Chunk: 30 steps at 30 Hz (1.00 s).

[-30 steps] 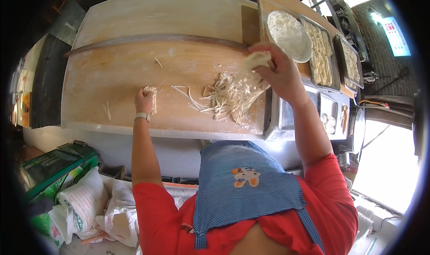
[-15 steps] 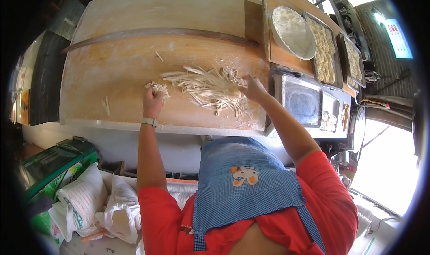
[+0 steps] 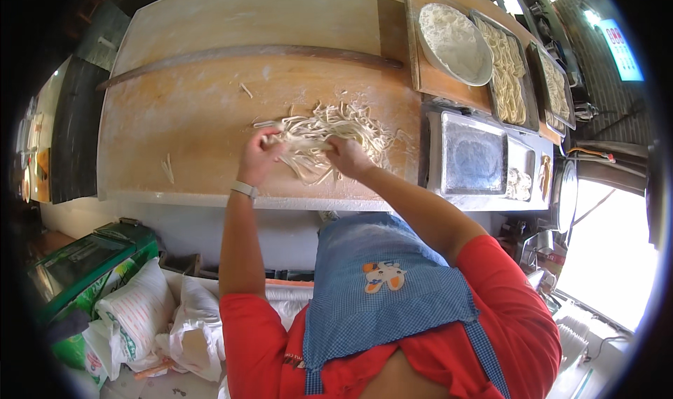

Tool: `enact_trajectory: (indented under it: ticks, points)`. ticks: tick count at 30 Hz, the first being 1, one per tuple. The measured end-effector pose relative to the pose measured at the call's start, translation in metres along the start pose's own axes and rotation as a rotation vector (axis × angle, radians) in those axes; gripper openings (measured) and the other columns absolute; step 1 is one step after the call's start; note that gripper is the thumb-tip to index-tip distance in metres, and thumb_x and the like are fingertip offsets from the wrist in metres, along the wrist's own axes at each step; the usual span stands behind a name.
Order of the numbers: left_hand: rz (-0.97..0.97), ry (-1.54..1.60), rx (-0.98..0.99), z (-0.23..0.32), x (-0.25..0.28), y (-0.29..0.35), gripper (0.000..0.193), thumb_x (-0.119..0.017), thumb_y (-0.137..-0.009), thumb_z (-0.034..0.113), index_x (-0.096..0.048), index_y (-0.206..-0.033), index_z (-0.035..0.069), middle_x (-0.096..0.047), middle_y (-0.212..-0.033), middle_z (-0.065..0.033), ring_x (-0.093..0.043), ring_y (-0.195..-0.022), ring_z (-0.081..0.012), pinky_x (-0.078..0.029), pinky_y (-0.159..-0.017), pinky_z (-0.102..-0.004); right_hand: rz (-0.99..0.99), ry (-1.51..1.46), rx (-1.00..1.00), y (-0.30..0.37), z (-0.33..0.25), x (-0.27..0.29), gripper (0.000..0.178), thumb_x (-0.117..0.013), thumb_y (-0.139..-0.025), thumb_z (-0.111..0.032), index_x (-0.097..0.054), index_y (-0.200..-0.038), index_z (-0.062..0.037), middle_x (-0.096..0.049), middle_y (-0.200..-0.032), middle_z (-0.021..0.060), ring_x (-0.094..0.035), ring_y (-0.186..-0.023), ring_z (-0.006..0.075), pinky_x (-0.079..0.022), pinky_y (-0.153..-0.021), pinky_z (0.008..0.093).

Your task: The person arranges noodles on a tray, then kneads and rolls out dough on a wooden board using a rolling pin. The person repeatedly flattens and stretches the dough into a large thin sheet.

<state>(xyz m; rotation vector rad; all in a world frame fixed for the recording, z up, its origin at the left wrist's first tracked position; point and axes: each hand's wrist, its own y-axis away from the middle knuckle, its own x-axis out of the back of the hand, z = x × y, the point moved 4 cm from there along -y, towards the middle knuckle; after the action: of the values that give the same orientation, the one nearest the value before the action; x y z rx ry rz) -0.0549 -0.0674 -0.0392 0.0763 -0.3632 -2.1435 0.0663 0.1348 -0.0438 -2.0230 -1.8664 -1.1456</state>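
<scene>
A loose heap of floured, pale noodles (image 3: 357, 129) lies on the wooden board (image 3: 168, 105). At its left side is my left hand (image 3: 261, 159), fingers curled round one end of a bundle of noodles, slightly blurred. My right hand (image 3: 348, 158) is closed on the same bundle over the front of the heap. Between the two hands the strands run roughly level, smeared by motion. Exactly how many strands each hand holds cannot be made out.
A long rolling pin (image 3: 259, 51) lies across the board, and stray noodle strips (image 3: 167, 169) sit at left. To the right are a white bowl of flour (image 3: 456, 45), a tray of noodles (image 3: 506, 77) and a floury metal tray (image 3: 473, 154). White sacks (image 3: 137, 311) stand below.
My left hand has moved right to the heap, and the clump it held at left is gone from there. My right hand has come left and nearer, from the heap's right side.
</scene>
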Motion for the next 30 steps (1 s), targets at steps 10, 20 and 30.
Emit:
enact_trajectory:
  ticks: [10, 20, 30]
  points:
    - [0.807, -0.833, -0.085, -0.132, 0.205, -0.026, 0.025, -0.066, -0.088, 0.016, -0.065, -0.109, 0.003, -0.067, -0.104, -0.0175, -0.064, -0.097, -0.0340, -0.052, -0.087, -0.0405, 0.416, 0.235, -0.272, 0.026, 0.095, 0.062, 0.033, -0.072, -0.083, -0.034, -0.067, -0.109, -0.0155, -0.063, -0.113, 0.0127, -0.061, -0.106, 0.0388, -0.053, -0.085, 0.0465]
    - [0.818, -1.090, -0.148, -0.145, 0.188, -0.049, 0.046, -0.061, -0.091, 0.032, -0.055, -0.128, 0.006, -0.053, -0.134, -0.0214, -0.047, -0.126, -0.0416, -0.034, -0.109, -0.0534, 0.343, 0.168, -0.194, 0.018, 0.091, 0.047, 0.050, -0.077, -0.075, -0.017, -0.052, -0.117, -0.0050, -0.061, -0.110, 0.0257, -0.061, -0.099, 0.0467, -0.051, -0.086, 0.0497]
    - [0.250, -0.654, -0.482, -0.090, -0.064, -0.027, 0.058, -0.061, -0.093, 0.022, -0.040, -0.143, 0.001, -0.042, -0.144, -0.0254, -0.042, -0.134, -0.0405, -0.039, -0.107, -0.0488, 0.480, 0.057, 0.325, 0.070, -0.081, 0.158, 0.048, -0.063, -0.078, 0.000, -0.049, -0.123, -0.0054, -0.067, -0.093, 0.0256, -0.064, -0.089, 0.0440, -0.052, -0.074, 0.0478]
